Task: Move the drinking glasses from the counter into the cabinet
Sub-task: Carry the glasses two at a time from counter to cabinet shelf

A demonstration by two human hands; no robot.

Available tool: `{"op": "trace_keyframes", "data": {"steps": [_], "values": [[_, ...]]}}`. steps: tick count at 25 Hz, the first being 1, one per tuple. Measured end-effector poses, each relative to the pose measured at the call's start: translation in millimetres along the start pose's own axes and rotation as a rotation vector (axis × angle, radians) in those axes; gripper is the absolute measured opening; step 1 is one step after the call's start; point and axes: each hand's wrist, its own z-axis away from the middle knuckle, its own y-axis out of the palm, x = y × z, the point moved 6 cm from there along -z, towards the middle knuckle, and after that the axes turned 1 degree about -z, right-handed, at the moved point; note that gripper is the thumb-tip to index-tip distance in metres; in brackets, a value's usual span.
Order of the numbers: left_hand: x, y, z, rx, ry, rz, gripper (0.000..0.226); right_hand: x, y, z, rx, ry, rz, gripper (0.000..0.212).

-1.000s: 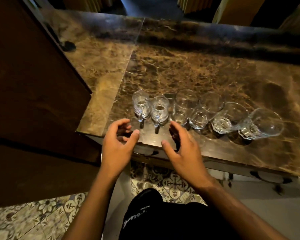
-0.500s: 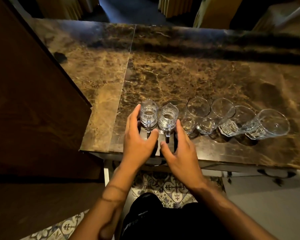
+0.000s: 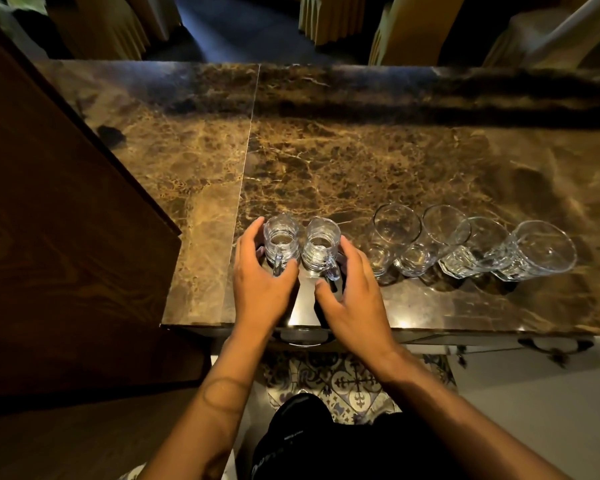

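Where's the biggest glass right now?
In the head view, the biggest glass stands at the far right end of the row on the marble counter, beside a faceted tumbler.

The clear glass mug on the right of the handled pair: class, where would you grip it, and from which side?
Grip the clear glass mug around its ribbed body from the right, where the right hand already cups it; its handle points toward the person.
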Motion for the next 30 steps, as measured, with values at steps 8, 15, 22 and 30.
{"op": "trace_keyframes", "data": {"steps": [8, 15, 22, 30], "values": [[5.8, -10.3, -8.1, 0.002, -0.034, 0.035, 0.067, 15.0, 10.0, -28.2, -0.048, -0.05, 0.02, 0.071], [9.4, -12.1, -10.2, 0.019, -0.032, 0.007, 0.061, 14.9, 10.7, -40.0, -0.046, -0.054, -0.018, 0.068], [3.9, -15.1, -8.4, 0.011, -0.025, -0.012, 0.058, 13.0, 11.9, -40.6, -0.054, -0.041, -0.028, 0.063], [7.1, -18.4, -2.1, 0.012, -0.022, 0.0, 0.058, 12.8, 6.8, -30.1, -0.08, -0.052, -0.058, 0.057]]}}
